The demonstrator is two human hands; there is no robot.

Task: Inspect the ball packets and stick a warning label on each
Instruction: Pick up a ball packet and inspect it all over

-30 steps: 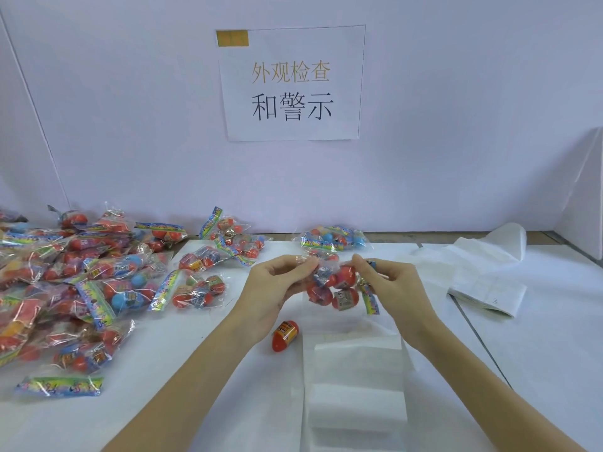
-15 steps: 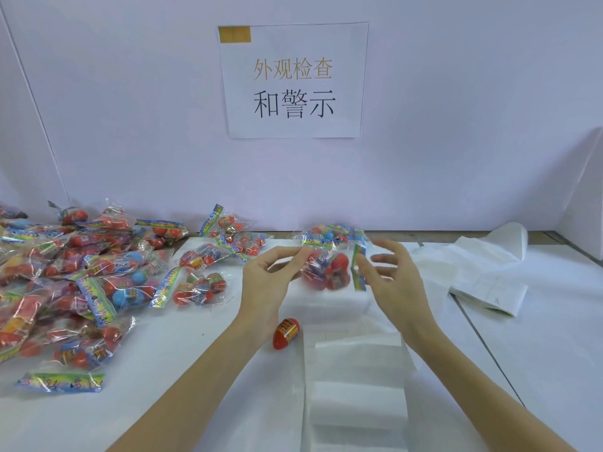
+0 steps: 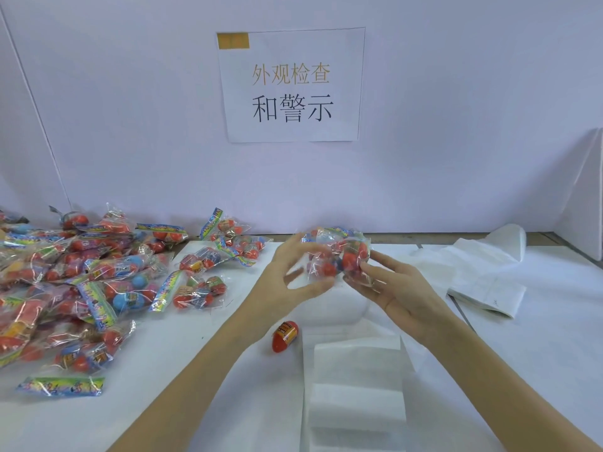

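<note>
Fingers of the left hand (image 3: 295, 275) curl around a clear ball packet (image 3: 337, 259); the right hand (image 3: 396, 288) touches it, fingers straight. Wall sign (image 3: 292, 84) reads "外观检查 和警示".

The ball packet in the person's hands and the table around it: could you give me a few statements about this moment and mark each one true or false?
1. Both hands touch one ball packet held above the table. True: the left hand and the right hand are on either side of it.
2. A loose red egg-shaped capsule lies on the table below the left hand. True.
3. The big pile of packets lies on the person's right. False: it is on the left.
4. The paper sign lies flat on the table. False: it hangs on the back wall.
5. White label sheets lie near the front edge, between the forearms. True.
</note>
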